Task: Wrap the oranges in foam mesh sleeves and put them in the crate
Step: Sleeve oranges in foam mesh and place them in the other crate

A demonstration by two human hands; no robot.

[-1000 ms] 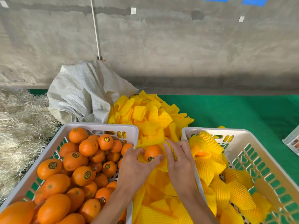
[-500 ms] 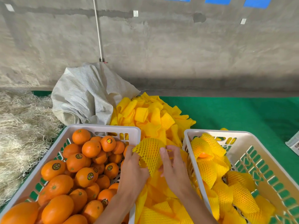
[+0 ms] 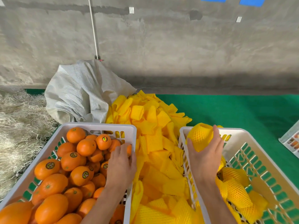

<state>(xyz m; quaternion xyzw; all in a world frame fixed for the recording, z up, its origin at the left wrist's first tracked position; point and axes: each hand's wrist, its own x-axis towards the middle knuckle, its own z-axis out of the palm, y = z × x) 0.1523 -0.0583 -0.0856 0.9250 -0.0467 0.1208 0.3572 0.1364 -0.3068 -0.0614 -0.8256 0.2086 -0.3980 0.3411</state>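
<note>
My right hand [image 3: 206, 156] grips a wrapped orange [image 3: 199, 137] in yellow foam mesh, held over the near-left corner of the right white crate [image 3: 265, 152]. Several wrapped oranges [image 3: 234, 189] lie in that crate. My left hand [image 3: 120, 165] reaches into the left white crate [image 3: 53, 141] and rests on a bare orange [image 3: 129, 149] at its right edge, fingers bent over it. This crate is full of bare oranges [image 3: 72, 160] with stickers. A pile of loose yellow mesh sleeves [image 3: 155, 143] lies between the two crates.
A grey woven sack [image 3: 80, 92] slumps behind the left crate. Straw [image 3: 17, 120] covers the floor at left. Green matting [image 3: 242, 110] lies under and behind the crates. Another crate's corner [image 3: 291, 141] shows at the right edge. A concrete wall stands behind.
The sleeve was pulled over the orange between both hands. My right hand then carried the wrapped orange right over the right crate, while my left hand moved left onto the bare oranges.
</note>
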